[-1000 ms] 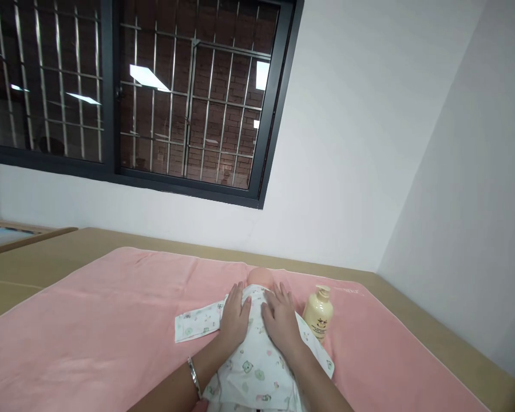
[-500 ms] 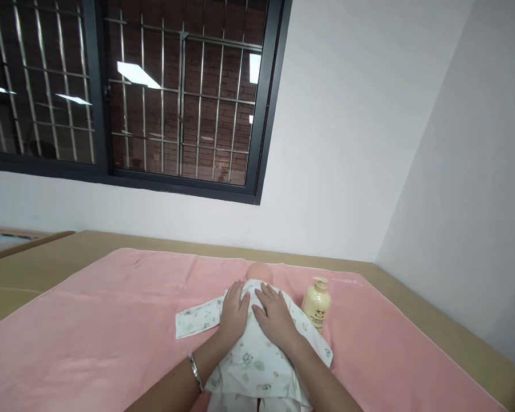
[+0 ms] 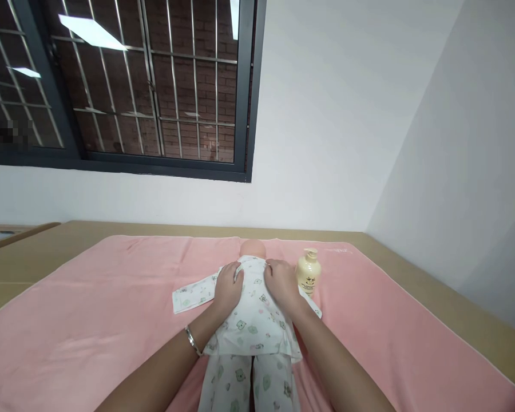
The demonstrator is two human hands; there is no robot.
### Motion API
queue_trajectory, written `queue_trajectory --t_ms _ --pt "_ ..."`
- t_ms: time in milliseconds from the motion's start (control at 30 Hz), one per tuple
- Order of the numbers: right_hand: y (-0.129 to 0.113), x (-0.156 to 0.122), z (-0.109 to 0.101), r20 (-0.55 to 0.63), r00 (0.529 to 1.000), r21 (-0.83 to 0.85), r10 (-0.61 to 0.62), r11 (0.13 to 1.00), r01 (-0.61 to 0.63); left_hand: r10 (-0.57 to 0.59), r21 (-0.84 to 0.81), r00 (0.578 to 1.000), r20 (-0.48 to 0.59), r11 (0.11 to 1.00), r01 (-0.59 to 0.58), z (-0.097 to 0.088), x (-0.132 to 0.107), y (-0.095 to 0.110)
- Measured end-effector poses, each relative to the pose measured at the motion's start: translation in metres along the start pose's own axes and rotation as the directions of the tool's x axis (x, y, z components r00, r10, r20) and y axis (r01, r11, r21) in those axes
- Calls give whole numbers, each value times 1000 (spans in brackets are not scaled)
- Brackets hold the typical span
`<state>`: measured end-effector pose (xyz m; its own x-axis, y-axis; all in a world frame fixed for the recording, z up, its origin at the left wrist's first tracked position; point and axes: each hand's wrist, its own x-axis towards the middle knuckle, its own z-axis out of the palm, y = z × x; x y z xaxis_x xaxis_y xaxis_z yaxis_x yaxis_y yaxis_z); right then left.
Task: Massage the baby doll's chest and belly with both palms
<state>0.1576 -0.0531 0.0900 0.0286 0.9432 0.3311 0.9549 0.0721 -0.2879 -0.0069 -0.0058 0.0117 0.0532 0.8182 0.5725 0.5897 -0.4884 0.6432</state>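
A baby doll in a white top and trousers with a small green print lies stretched out in front of me. Only its smooth head shows above the collar. My left hand cups the doll's left-side shoulder in view, fingers over the top and thumb on the chest side. On the opposite shoulder, my right hand is bent round the cloth, its fingertips partly hidden. One sleeve lies flat out to the left. Beside my right hand stands a pale yellow pump bottle, upright.
A pink blanket covers much of the tan table top. Behind it rise a white wall and a dark-framed window with metal bars. Another wall closes off the right side.
My hands have slid from lying flat on the doll's chest outward to its shoulders. The top lies smoother, and more of the trousers shows. The view has shifted.
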Motion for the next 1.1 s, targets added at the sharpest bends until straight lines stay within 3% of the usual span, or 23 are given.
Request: queue_trajectory --t_ms 133,300,433,533,600,667,700,733,767,833,900,1000,1100 --pt "7 3 -17 94 984 -65 152 987 -147 64 260 996 55 963 -76 -9 1 12" --pt "5 1 -18 220 968 -39 124 992 -118 24 358 994 111 932 -63 -17 6 21" --pt "1 -1 -18 241 966 -36 89 996 -83 18 308 989 144 949 -62 -18 2 29" --pt "1 -3 -29 247 966 -40 79 997 -71 64 232 980 187 967 -108 -22 -5 44" --pt "4 -6 -44 240 969 -18 60 998 -57 71 91 970 231 991 -94 -26 -6 60" --pt "9 -9 -65 184 983 62 17 998 -29 16 -178 949 315 983 42 -29 -2 80" --pt "12 -10 -76 118 993 122 -3 992 -11 -31 -344 923 383 923 174 -28 2 91" --pt "17 -11 -86 39 999 162 -14 987 7 -63 -496 883 465 807 319 -26 7 102" --pt "21 -11 -94 -50 999 169 -1 986 9 -102 -611 832 545 632 477 -21 12 113" --pt "33 -9 -105 -194 979 144 68 989 -40 -121 -648 690 714 260 716 -7 22 134" --pt "43 -5 -107 -210 970 103 120 990 -100 -116 -566 563 818 2 824 10 31 151" --pt "54 1 -98 -24 991 1 131 991 -131 -191 -542 510 839 -201 816 30 39 169" --pt "54 2 -88 81 990 -147 112 984 -99 -212 -545 503 838 -264 796 37 42 178"
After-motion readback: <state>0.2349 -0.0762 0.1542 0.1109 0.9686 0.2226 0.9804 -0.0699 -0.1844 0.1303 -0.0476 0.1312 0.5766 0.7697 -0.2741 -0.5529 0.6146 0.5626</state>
